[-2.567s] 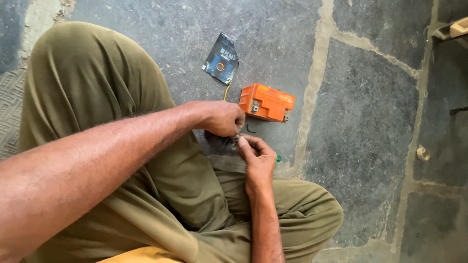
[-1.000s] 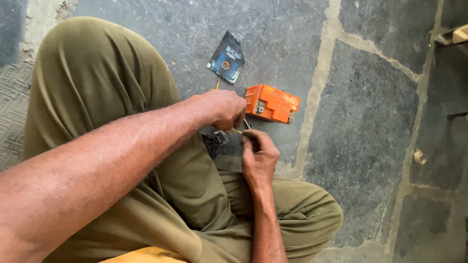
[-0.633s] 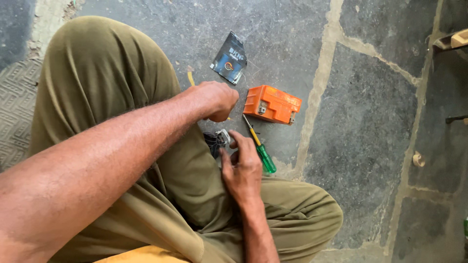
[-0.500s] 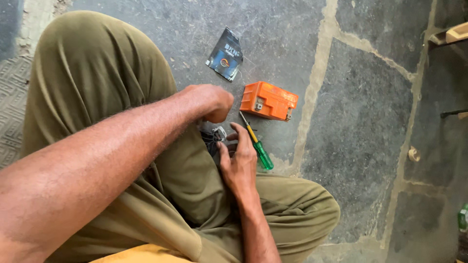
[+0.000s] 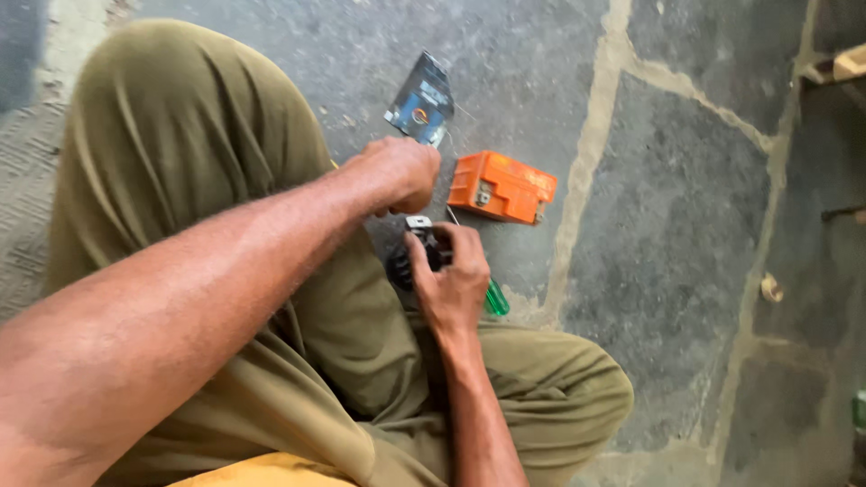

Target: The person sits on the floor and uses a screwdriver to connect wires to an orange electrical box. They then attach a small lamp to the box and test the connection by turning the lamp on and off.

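Note:
My right hand (image 5: 456, 284) grips a small black device with a pale top (image 5: 418, 255) over my lap. My left hand (image 5: 397, 171) is curled into a fist just above it, close to the device's top; whatever is inside the fist is hidden. A green-handled screwdriver (image 5: 495, 298) lies on the floor, its shaft partly under my right hand. An orange rectangular box (image 5: 502, 187) lies on the stone floor just beyond my hands. Further out lies a dark blue packet (image 5: 421, 99).
I sit cross-legged in olive trousers (image 5: 180, 153) on a grey stone floor (image 5: 667, 225) with pale joints. A small pale object (image 5: 771, 289) lies at the right. A wooden piece (image 5: 848, 63) shows at the top right corner.
My right hand has let go of the green screwdriver, which now lies on the floor, and has taken hold of the black device. My left hand rose slightly.

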The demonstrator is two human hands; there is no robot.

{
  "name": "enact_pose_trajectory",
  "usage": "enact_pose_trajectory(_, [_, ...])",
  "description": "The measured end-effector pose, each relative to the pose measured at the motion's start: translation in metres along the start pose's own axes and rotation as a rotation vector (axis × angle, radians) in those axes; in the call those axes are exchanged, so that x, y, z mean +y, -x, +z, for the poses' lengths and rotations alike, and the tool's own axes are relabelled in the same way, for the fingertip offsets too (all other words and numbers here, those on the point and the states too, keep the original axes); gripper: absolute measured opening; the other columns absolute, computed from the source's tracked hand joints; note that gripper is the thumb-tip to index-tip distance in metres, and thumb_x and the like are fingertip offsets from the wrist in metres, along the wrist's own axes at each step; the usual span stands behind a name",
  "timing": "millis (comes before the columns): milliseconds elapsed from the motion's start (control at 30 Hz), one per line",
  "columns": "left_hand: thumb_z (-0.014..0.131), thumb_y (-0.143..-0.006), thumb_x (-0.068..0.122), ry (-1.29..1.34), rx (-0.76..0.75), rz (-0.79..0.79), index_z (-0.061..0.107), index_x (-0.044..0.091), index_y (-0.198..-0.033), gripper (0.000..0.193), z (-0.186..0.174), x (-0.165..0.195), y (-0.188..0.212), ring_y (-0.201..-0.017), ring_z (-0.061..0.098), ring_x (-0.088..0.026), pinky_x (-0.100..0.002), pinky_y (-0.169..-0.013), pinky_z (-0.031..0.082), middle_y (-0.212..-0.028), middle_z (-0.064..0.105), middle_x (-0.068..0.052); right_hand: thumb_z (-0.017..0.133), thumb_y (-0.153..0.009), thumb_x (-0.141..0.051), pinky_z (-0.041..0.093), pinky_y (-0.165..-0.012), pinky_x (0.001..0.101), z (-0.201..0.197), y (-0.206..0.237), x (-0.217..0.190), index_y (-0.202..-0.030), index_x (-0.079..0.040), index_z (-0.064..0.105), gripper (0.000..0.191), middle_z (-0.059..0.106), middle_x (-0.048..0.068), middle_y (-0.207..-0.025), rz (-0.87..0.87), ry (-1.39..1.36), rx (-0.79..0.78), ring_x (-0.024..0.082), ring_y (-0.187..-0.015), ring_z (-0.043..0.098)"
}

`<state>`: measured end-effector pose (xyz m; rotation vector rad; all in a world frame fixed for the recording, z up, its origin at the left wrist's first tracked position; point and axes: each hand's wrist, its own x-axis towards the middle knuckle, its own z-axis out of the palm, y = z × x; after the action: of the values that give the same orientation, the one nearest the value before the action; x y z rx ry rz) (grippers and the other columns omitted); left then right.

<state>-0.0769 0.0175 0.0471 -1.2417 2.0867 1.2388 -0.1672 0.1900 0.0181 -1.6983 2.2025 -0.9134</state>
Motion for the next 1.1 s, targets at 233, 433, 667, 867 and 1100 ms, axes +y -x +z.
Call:
enact_pose_trajectory(233, [0.07, -0.083, 0.0, -0.011, -0.062, 0.037, 0.078, -0.002, -0.09, 0.01, -0.004, -0.002, -0.005, -0.07, 0.078, -0.024, -0.037, -0.064, 0.062, -0.083, 0.079, -0.015, 0.078, -0.089, -0.014, 0.055, -0.07, 0.0351, 0.0, 0.001, 0.012, -0.095, -0.004, 0.074, 0.012, 0.069, 0.01, -0.09, 0.061, 0.01, 0.008, 0.023, -0.076, 0.068])
enact_pose_trajectory(433, [0.078, -0.084, 0.01, -0.024, -0.332, 0.13, 0.078, -0.001, -0.082, 0.011, 0.007, -0.003, -0.008, -0.063, 0.073, -0.023, -0.037, -0.057, 0.058, -0.076, 0.077, -0.013, 0.078, -0.087, -0.013, 0.053, -0.065, 0.0281, -0.007, 0.005, 0.026, -0.094, -0.003, 0.078, 0.013, 0.071, 0.006, -0.086, 0.308, -0.163, -0.075, 0.014, -0.07, 0.065])
enact_pose_trajectory(667, [0.072, -0.086, 0.009, -0.029, -0.227, 0.093, 0.079, 0.001, -0.083, 0.011, 0.015, 0.004, -0.001, -0.064, 0.074, -0.021, -0.035, -0.059, 0.06, -0.078, 0.079, -0.009, 0.078, -0.086, -0.011, 0.054, -0.065, 0.0277, -0.013, 0.005, 0.016, -0.094, -0.003, 0.078, 0.011, 0.071, 0.006, -0.088, 0.25, -0.205, -0.072, 0.014, -0.07, 0.067])
enact_pose_trajectory(867, [0.073, -0.083, 0.008, -0.144, -0.194, 0.157, 0.081, 0.004, -0.085, 0.009, 0.02, 0.005, -0.005, -0.071, 0.078, -0.019, -0.036, -0.065, 0.061, -0.081, 0.08, -0.008, 0.077, -0.088, -0.009, 0.054, -0.065, 0.0324, -0.015, 0.002, 0.004, -0.097, -0.005, 0.076, 0.01, 0.069, 0.011, -0.092, 0.074, -0.049, -0.05, 0.023, -0.074, 0.069])
enact_pose_trajectory(1100, [0.081, -0.073, 0.004, -0.229, -0.164, 0.169, 0.078, 0.002, -0.09, 0.017, 0.024, 0.004, -0.017, -0.079, 0.079, -0.025, -0.04, -0.07, 0.062, -0.086, 0.08, -0.013, 0.074, -0.091, -0.01, 0.054, -0.067, 0.0358, -0.015, -0.003, 0.006, -0.098, -0.004, 0.074, 0.009, 0.069, 0.012, -0.091, 0.044, 0.008, -0.081, 0.027, -0.074, 0.069])
